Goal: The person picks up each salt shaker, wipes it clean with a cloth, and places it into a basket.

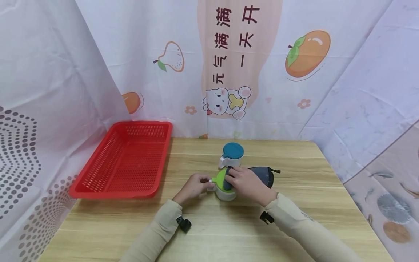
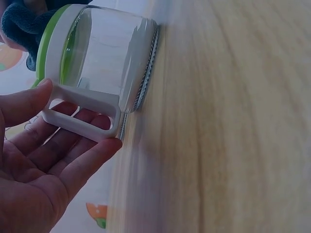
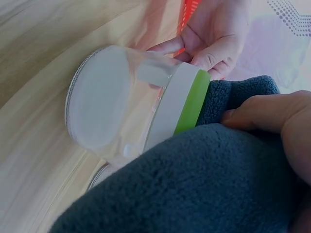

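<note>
A clear jar point(image 1: 226, 194) point(image 2: 112, 53) point(image 3: 141, 102) with a green lid point(image 1: 221, 179) point(image 3: 193, 101) stands on the table. My left hand point(image 1: 195, 187) point(image 2: 43, 150) point(image 3: 216, 36) holds its white handle point(image 2: 82, 127), thumb at the upper end and fingers behind. My right hand point(image 1: 247, 183) point(image 3: 282, 121) grips a dark blue fuzzy cloth point(image 1: 262, 174) point(image 2: 24, 29) point(image 3: 180, 179), with part of it bunched against the lid. The rest of the cloth lies behind the right hand, showing a black edge and a loop.
Just behind the green-lidded jar stands another jar with a blue lid point(image 1: 233, 150) and a white handle. A red perforated basket point(image 1: 157, 160) is at the left on the wooden table point(image 1: 203, 233). Printed cloth hangs at the back and sides.
</note>
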`<state>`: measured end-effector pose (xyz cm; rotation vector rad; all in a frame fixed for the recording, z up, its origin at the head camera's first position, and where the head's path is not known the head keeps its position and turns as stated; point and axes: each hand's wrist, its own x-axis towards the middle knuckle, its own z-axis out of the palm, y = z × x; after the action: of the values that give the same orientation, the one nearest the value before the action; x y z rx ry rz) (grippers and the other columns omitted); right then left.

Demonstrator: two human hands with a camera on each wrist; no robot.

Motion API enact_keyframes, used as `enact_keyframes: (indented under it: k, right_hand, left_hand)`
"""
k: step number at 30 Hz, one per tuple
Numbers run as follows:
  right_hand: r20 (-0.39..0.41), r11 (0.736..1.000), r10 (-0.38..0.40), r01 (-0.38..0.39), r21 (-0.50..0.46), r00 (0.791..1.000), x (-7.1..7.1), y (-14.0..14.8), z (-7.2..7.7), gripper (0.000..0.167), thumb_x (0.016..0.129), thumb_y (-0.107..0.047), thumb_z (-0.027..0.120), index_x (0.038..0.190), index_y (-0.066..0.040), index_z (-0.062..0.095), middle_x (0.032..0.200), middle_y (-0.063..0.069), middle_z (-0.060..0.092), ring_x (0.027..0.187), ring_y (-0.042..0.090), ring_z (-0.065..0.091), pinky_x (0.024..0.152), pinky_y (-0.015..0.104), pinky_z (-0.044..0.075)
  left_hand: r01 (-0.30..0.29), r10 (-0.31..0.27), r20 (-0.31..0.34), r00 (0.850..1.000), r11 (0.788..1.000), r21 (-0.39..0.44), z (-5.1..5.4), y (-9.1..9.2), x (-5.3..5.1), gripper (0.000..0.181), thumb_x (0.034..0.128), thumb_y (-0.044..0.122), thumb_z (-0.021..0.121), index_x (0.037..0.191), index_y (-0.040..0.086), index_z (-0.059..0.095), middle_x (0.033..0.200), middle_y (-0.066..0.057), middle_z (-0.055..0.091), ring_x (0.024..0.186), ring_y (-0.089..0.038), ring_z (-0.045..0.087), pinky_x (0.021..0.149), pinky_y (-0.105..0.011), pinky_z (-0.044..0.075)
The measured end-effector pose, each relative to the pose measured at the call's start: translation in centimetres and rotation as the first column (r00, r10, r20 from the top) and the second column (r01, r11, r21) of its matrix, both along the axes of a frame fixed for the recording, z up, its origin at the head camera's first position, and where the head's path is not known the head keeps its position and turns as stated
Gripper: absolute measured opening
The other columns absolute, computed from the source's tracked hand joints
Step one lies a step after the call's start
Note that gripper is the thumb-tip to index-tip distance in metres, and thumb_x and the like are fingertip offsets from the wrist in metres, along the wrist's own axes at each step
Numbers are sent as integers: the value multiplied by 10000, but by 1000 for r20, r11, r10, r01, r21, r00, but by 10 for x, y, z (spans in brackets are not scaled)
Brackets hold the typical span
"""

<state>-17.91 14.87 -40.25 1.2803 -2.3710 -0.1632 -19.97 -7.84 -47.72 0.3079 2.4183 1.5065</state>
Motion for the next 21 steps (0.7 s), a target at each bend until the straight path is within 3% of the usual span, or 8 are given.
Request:
enact_keyframes:
  k: [11, 16, 21]
  right_hand:
    - [-7, 1000, -6, 6, 28, 1000, -5, -18, 4, 163, 824, -225, 771, 955, -139, 727, 907, 7, 662, 862, 146, 605, 712, 270, 550]
    - [16, 996, -43, 42, 76, 999, -10, -28, 8, 154, 861, -239, 739, 984, -146, 730, 982, 9, 681, 923, 160, 610, 742, 272, 552]
    - [46, 992, -68, 63, 107, 997, -16, -34, 12, 128, 872, -215, 722, 974, -139, 737, 956, 13, 681, 902, 158, 613, 784, 276, 549]
  left_hand:
    - [45, -48, -81, 996, 999, -30, 4, 0, 0, 98, 908, 171, 665, 859, 98, 708, 811, 6, 624, 763, -120, 538, 668, -266, 464]
    - [57, -61, -96, 994, 997, -42, 5, -1, -1, 90, 903, 145, 664, 847, 89, 707, 795, 3, 618, 756, -128, 535, 661, -274, 458]
    - [79, -84, -98, 992, 995, -55, 7, -1, -3, 82, 896, 114, 653, 850, 76, 710, 784, 2, 618, 743, -128, 532, 650, -270, 457]
